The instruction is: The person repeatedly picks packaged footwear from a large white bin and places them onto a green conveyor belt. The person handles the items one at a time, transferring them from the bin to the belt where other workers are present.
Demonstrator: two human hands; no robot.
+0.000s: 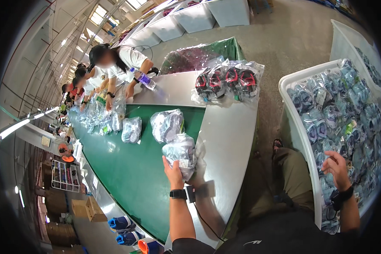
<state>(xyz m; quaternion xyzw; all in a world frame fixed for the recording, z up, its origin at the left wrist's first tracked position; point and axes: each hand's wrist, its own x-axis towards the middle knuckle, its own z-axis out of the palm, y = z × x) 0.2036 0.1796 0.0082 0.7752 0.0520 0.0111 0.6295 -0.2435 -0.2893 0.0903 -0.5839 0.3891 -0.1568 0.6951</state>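
At the end of the green conveyor belt (pixel 127 165), my left hand (pixel 173 172) grips the near side of a clear plastic bag of pale grey shoes (pixel 180 152). A second bag of pale shoes (pixel 167 125) touches it on the far side, and a smaller bag (pixel 131 130) lies farther left on the belt. My right hand (pixel 337 170) hovers over a large white bin (pixel 298 131), its fingers loosely bent and apart with nothing in them. Many bagged grey-blue shoes (pixel 326 116) fill that bin.
Bagged black-and-red shoes (pixel 226 82) rest on the metal table edge (pixel 224 139). A water bottle (pixel 144 79) stands near a co-worker (pixel 129 59) handling bags across the belt. Blue shoes (pixel 120 223) sit at lower left. Another white bin (pixel 343 42) is at far right.
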